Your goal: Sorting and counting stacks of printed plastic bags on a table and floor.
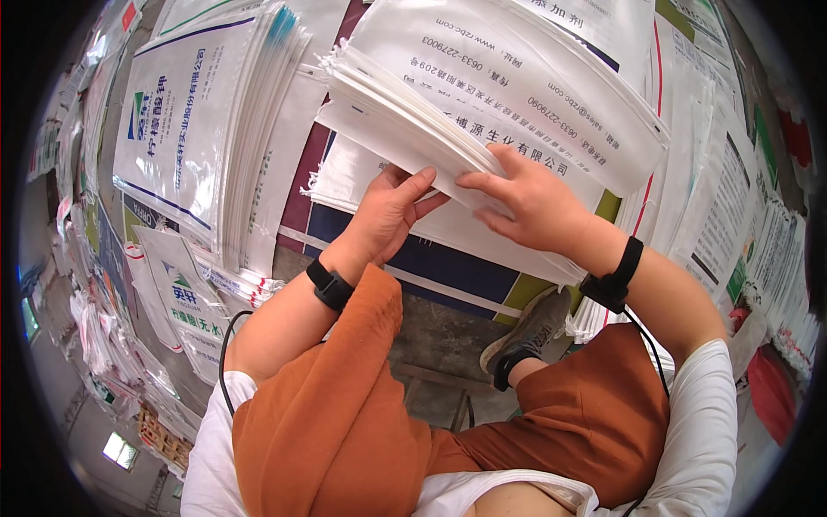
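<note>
A layered bundle of white woven plastic sacks (388,112) lies in front of me, its near edges fanned and lifted. My left hand (383,215) grips the near edge of the bundle, thumb on top and fingers curled below. On the right side of that same edge, my right hand (538,200) is closed around the layers with its fingers bent. Its lower fingers are slightly blurred. Beneath the lifted layers are more white sacks (353,164). A large printed white sack (517,86) spreads out behind the bundle.
To the left stands a thick pile of printed white sacks (177,112), with more sacks (185,297) below it. Another stack (702,181) is on the right. Dark blue sacking (457,280) shows under the work, near my shoe (530,332).
</note>
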Demonstrator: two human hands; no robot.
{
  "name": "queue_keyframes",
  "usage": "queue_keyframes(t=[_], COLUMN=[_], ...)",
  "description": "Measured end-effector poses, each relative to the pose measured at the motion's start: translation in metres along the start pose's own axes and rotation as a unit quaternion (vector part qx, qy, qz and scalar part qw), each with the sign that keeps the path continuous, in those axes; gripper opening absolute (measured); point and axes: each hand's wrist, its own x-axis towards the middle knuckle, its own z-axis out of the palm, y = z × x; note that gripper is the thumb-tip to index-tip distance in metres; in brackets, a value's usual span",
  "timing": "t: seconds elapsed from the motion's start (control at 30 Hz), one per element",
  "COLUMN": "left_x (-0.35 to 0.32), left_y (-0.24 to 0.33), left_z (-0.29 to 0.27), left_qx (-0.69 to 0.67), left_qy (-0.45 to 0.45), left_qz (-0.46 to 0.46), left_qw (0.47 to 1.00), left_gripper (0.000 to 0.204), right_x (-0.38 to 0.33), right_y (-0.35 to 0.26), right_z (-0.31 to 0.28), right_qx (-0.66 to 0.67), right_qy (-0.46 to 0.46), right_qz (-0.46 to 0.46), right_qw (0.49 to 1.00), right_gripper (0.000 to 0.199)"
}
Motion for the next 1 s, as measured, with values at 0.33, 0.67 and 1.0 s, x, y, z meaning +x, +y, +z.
queue_keyframes(t=[0.33, 0.67, 1.0], left_x=[-0.005, -0.023, -0.020], left_y=[0.006, -0.028, -0.047], left_z=[-0.022, -0.056, -0.080], left_qx=[0.004, 0.109, -0.058], left_qy=[-0.037, -0.037, 0.094], left_qz=[-0.059, -0.363, -0.235], left_qw=[0.998, 0.925, 0.966], left_gripper=[0.061, 0.070, 0.049], right_x=[0.002, 0.061, 0.017], right_y=[-0.001, 0.098, 0.064], right_z=[-0.002, -0.109, -0.015], right_qx=[0.040, -0.117, -0.317], right_qy=[-0.043, 0.189, -0.051], right_qz=[0.057, 0.069, 0.028], right_qw=[0.997, 0.973, 0.947], right_gripper=[0.071, 0.067, 0.067])
